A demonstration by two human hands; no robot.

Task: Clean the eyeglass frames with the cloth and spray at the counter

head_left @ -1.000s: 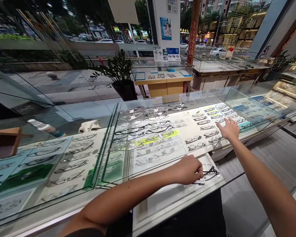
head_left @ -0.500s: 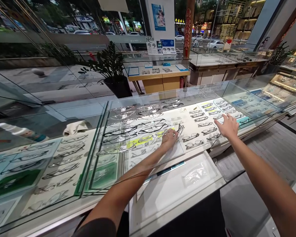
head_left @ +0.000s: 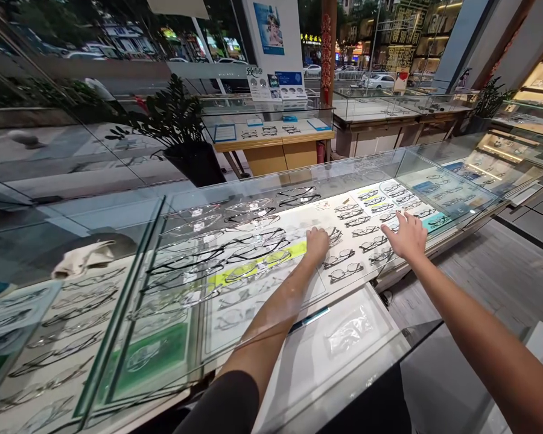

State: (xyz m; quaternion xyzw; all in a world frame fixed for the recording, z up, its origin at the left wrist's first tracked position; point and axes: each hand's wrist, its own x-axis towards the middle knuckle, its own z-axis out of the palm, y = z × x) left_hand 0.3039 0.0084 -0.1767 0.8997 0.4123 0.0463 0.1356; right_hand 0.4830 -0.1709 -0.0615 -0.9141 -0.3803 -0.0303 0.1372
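Note:
Inside the glass display case, my left hand point(head_left: 317, 244) is closed at one end of a pair of eyeglasses point(head_left: 333, 235), its fingertips partly hidden. These eyeglasses are low over the white shelf, at the far end of a column with two more pairs, one of them thin-rimmed eyeglasses point(head_left: 345, 272). My right hand point(head_left: 407, 234) hovers open, fingers spread, over the right part of the case. Dark-framed eyeglasses point(head_left: 373, 243) lie just left of it, and several rows of frames lie beyond.
A glass pane point(head_left: 271, 328) crosses above my left forearm. Below the case, a pulled-out drawer point(head_left: 298, 386) holds a clear plastic bag point(head_left: 350, 330). A beige cloth point(head_left: 85, 258) lies at the left. Past the case stand a potted plant point(head_left: 187, 157) and another display counter point(head_left: 271, 144).
My left hand has moved forward with the eyeglasses, which are now lower and flatter near the column. My right hand stays open over the case. The view has shifted right.

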